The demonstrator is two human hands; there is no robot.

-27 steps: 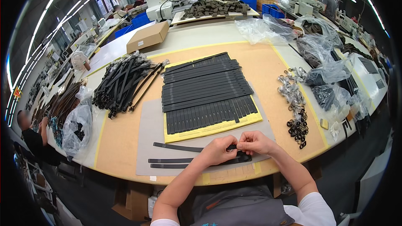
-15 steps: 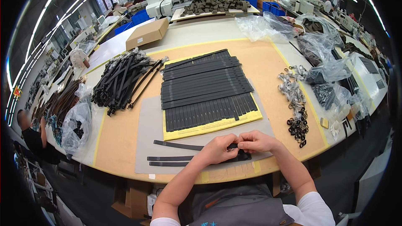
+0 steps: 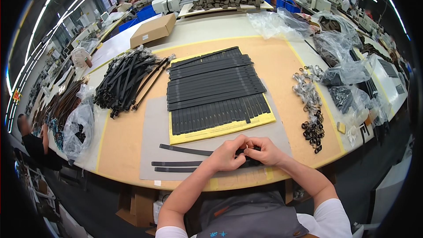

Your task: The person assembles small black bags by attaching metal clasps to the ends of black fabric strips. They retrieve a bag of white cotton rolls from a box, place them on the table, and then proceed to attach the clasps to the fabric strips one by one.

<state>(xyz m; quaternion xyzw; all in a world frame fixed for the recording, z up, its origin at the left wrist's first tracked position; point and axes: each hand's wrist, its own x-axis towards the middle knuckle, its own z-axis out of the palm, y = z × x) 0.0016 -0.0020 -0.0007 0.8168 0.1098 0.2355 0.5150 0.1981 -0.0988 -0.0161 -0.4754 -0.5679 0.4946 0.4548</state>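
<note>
Close together over the table's near edge, my left hand (image 3: 227, 154) and my right hand (image 3: 265, 150) are closed with fingertips meeting. Between them they pinch the dark end of a black strap (image 3: 187, 150), whose free part stretches out to the left. My fingers hide most of the held end. Two further black straps, an upper one (image 3: 176, 164) and a lower one (image 3: 177, 170), lie on the grey sheet (image 3: 154, 128) and pass under my left wrist. Just beyond my hands, many black straps (image 3: 213, 83) are laid in rows on a yellow board (image 3: 220, 130).
Left of the board is a heap of black straps (image 3: 119, 81) with wrapped ends. Small dark rings (image 3: 313, 136) and wrapped metal pieces (image 3: 304, 90) lie at right, beside clear plastic bags (image 3: 348, 72). A cardboard box (image 3: 153, 31) sits farther back. Another person (image 3: 33, 139) is at far left.
My hands have lifted slightly and their fingers have shifted around the strap's end. The view has also shifted a little.
</note>
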